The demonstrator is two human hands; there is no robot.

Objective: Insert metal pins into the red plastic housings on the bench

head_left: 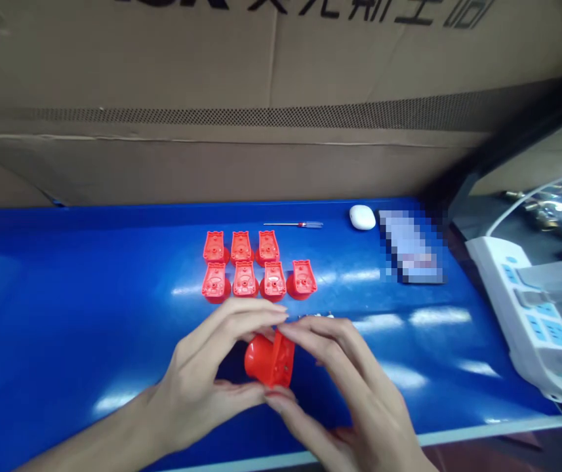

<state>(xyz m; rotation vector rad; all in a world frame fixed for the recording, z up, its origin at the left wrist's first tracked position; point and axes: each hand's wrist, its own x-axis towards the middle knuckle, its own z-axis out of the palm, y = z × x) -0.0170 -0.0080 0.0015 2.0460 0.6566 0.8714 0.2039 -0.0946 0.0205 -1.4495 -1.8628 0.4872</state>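
A red plastic part (261, 359) with a round cup end and a flat open housing is held between both hands above the blue table. My left hand (206, 367) grips it from the left, fingers over the top and thumb beneath. From the right, my right hand (349, 387) pinches the housing side with fingertips at its upper edge and thumb at its lower edge. Behind the hands, several similar red parts (244, 278) stand in two rows. Small metallic pieces (330, 315) lie just beyond my right fingers, partly hidden.
A screwdriver (310, 225) lies behind the rows, with a white case (362, 217) and a pixelated flat object (411, 249) to its right. A white power strip (531, 314) sits at the right edge. Cardboard (212, 170) stands behind the blue table (88, 282).
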